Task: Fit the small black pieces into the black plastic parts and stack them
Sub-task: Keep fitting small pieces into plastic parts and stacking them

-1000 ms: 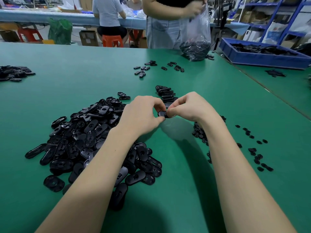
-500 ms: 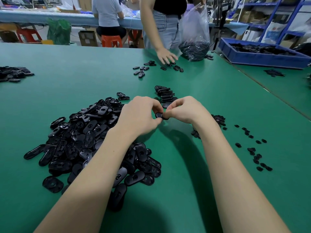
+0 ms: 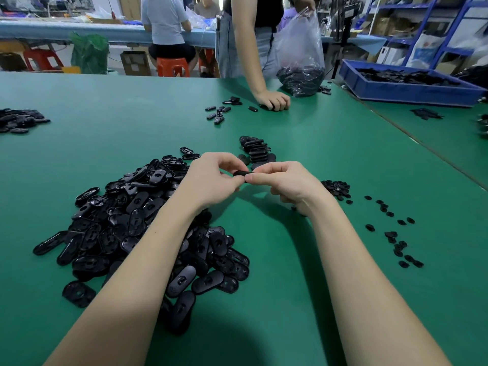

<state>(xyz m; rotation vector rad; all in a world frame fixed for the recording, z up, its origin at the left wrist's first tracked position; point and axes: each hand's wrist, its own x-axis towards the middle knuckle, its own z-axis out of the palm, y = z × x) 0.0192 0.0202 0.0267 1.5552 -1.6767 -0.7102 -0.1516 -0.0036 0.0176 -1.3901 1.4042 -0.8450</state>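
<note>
Above the green table [image 3: 277,299], my left hand [image 3: 211,180] and my right hand [image 3: 285,183] pinch one black plastic part [image 3: 240,174] between their fingertips; most of it is hidden by the fingers. A big loose pile of black oval parts [image 3: 126,228] lies under my left forearm. Just beyond my hands stands a short stack of parts [image 3: 254,150]. Small black pieces form a little heap [image 3: 336,188] right of my right hand, and more small pieces [image 3: 393,233] lie scattered further right.
Another person leans a hand [image 3: 273,100] on loose parts at the table's far side and holds a plastic bag of parts [image 3: 301,64]. A blue bin [image 3: 406,85] sits at the back right. A second pile of parts [image 3: 18,120] lies far left.
My hands stay together on the part and have turned it so it lies flatter between the fingertips. The other person's hand has settled onto the loose parts at the far side.
</note>
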